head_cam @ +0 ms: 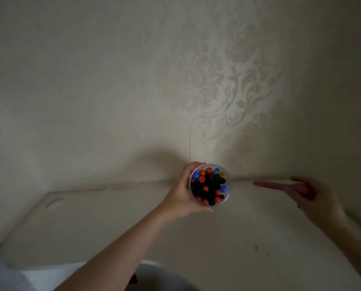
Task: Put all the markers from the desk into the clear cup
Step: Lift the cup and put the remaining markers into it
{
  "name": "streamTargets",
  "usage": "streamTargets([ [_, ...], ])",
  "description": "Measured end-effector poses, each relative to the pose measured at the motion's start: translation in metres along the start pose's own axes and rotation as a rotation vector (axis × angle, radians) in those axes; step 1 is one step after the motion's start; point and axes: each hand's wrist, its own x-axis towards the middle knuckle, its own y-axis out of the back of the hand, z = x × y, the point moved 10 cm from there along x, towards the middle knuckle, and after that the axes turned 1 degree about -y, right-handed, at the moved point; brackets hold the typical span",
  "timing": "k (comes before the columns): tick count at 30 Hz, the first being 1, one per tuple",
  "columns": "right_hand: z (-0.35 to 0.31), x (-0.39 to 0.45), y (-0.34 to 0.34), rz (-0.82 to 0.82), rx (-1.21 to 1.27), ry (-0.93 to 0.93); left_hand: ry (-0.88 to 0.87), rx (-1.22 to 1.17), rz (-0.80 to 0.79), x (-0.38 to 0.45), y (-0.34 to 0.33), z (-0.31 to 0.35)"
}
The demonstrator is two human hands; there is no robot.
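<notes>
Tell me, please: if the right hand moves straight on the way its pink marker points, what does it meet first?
Probably the clear cup, full of markers, gripped by the left hand. The pink marker in the right hand points left towards its rim, with nothing between them. Depth is unclear, so it might pass behind.

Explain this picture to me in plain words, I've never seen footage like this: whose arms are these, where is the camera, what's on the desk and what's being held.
There is no machine here. A person wears one wide-angle camera on the head, and it looks forward and down, so the two bare arms that reach in from below are that person's own.

The left hand is wrapped around a clear cup, seen from above. It is packed with upright markers; you see their red, blue, black and yellow ends.

The right hand holds a pink marker, blurred, with its far end pointing toward the cup.

Below them is the pale desk, set against a patterned wall. No loose markers show on the desk in this view.
</notes>
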Motion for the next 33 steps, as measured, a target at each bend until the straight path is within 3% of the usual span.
streamTargets([
  [4,-0.094,-0.037,0.050,0.126,0.341,0.098,-0.017,-0.041,0.038,-0.006,0.001,-0.003],
  [10,-0.175,-0.091,0.039,0.094,0.139,0.398,-0.026,-0.047,0.057,-0.014,0.005,-0.004],
  [23,-0.194,-0.120,0.001,0.119,0.051,0.633,-0.053,-0.086,0.077,-0.017,0.008,-0.004],
  [29,-0.193,-0.128,-0.017,-0.035,0.104,0.637,-0.055,-0.040,0.081,-0.017,0.006,0.000],
  [33,-0.189,-0.117,0.006,0.102,0.093,0.578,-0.029,-0.079,0.076,-0.017,0.007,-0.007],
])
